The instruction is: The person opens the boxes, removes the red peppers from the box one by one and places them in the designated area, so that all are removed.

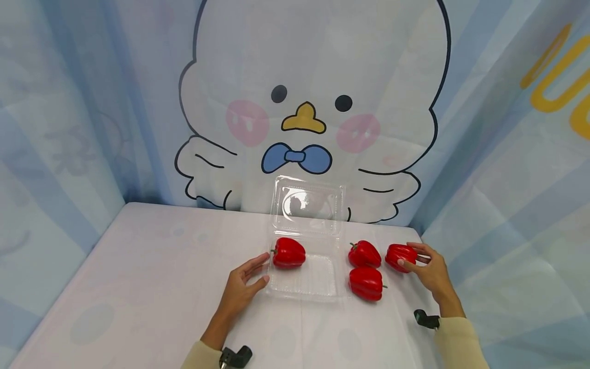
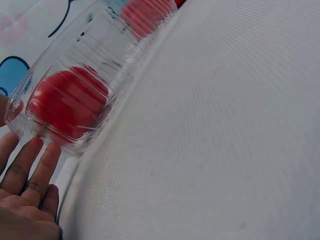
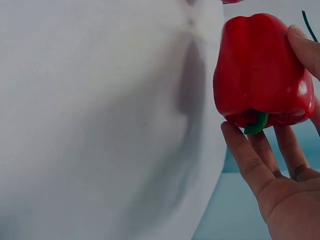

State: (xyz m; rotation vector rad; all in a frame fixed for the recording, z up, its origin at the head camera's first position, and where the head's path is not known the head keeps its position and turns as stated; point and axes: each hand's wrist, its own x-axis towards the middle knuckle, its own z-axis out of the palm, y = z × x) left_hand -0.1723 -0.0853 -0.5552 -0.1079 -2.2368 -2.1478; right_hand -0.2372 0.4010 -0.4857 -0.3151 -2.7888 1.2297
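At the right end of the table, my right hand (image 1: 433, 274) holds a red bell pepper (image 1: 400, 258) between thumb and fingers. The right wrist view shows the pepper's green stem (image 3: 257, 123) turned toward the palm. A clear plastic clamshell box (image 1: 322, 277) lies in the middle, its lid (image 1: 324, 197) raised at the back. One red bell pepper (image 1: 289, 253) lies in the left part of its base, stem to the left. My left hand (image 1: 241, 284) is at the box's left side, fingers extended and fingertips right at the clear wall (image 2: 75, 145).
Between the box and my right hand lie two more red bell peppers, one behind (image 1: 364, 254) and one in front (image 1: 366, 283). The white-covered table (image 1: 175, 287) backs onto a printed curtain (image 1: 304, 61), with curtains at both sides too.
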